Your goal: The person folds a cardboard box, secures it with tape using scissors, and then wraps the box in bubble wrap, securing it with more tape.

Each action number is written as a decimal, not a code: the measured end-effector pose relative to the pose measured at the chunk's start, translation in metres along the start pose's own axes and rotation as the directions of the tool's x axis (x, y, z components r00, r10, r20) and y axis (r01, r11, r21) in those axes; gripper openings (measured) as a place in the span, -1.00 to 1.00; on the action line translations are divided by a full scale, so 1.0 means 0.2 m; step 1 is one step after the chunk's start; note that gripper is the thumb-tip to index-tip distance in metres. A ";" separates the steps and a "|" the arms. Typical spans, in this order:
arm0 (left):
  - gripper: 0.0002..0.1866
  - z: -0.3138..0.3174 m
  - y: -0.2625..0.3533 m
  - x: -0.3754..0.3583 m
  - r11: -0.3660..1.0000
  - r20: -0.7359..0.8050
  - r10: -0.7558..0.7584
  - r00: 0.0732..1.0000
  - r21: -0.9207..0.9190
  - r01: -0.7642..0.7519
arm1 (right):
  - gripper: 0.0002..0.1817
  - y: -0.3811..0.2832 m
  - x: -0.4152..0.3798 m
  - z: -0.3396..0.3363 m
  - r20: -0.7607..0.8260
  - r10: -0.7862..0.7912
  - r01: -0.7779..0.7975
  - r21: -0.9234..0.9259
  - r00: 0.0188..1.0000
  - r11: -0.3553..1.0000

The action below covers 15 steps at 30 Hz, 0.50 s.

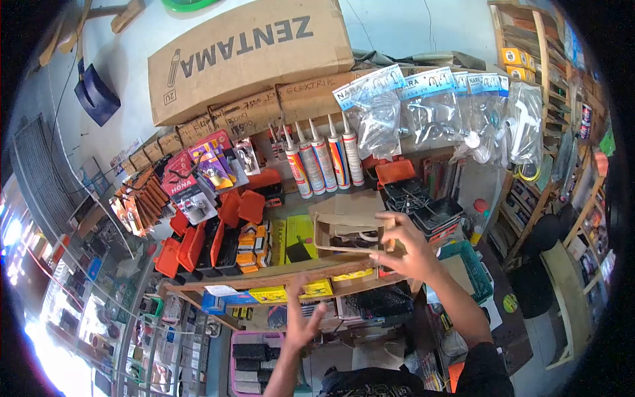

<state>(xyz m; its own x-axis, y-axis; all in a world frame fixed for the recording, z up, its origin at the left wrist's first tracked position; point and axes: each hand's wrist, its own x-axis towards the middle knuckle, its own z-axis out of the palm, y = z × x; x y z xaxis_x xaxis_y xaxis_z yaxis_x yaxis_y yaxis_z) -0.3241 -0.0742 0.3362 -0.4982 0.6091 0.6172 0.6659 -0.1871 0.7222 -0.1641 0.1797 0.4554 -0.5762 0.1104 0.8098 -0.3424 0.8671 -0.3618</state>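
Observation:
My right hand (411, 251) is at the right end of a small open cardboard box (324, 239), its thumb at the front and its fingers over the far side. Some dark and pale items lie inside the box, too shadowed to name. The box sits on the wooden shelf (264, 280), its flap raised at the back. My left hand (303, 319) hovers in front of the shelf edge with its fingers apart, holding nothing. Left of the box lies a yellow-green packet (299, 238), beside small orange-and-white boxes (253, 246).
Several sealant tubes (324, 159) stand behind the box. Orange-lidded bins (192, 248) are at left, black trays (430, 212) at right. Bagged taps (433, 119) hang above. A large carton (251, 59) lies on top. A green basket (466, 268) and a pink crate (233, 360) are lower down.

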 end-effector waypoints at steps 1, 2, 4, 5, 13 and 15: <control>-0.14 -0.04 0.06 0.09 0.991 -0.029 0.122 0.992 0.067 -0.119 | -0.60 -0.06 0.00 -0.02 0.009 0.007 -0.007 0.006 1.000 1.000; -0.09 -0.07 0.13 0.18 0.965 -0.031 0.260 0.965 0.031 -0.259 | -0.58 -0.12 0.00 -0.05 0.021 -0.034 0.034 0.040 0.999 0.999; -0.03 -0.08 0.24 0.30 0.890 -0.007 0.455 0.891 -0.023 -0.455 | -0.50 -0.19 -0.02 -0.10 0.075 -0.107 0.097 0.124 0.991 0.988; 0.00 -0.07 0.29 0.34 0.856 0.021 0.517 0.856 -0.045 -0.515 | -0.50 -0.24 -0.03 -0.13 0.080 -0.097 0.086 0.126 0.992 0.988; -0.04 -0.01 0.44 0.33 0.791 0.123 0.611 0.782 -0.127 -0.598 | -0.26 -0.39 -0.05 -0.26 0.269 0.018 -0.023 0.018 0.963 1.000; -0.14 0.02 0.42 0.32 0.780 0.057 0.621 0.782 -0.146 -0.608 | -0.24 -0.40 -0.05 -0.27 0.291 0.017 -0.011 -0.023 0.957 1.000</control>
<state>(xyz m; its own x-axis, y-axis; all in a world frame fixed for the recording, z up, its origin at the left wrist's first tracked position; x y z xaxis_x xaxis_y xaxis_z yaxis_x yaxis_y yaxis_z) -0.2970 -0.0478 0.4355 0.0555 0.4045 0.9129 0.7413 -0.6292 0.2337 -0.0910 0.1356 0.5004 -0.7728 -0.0208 0.6343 -0.3190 0.8768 -0.3599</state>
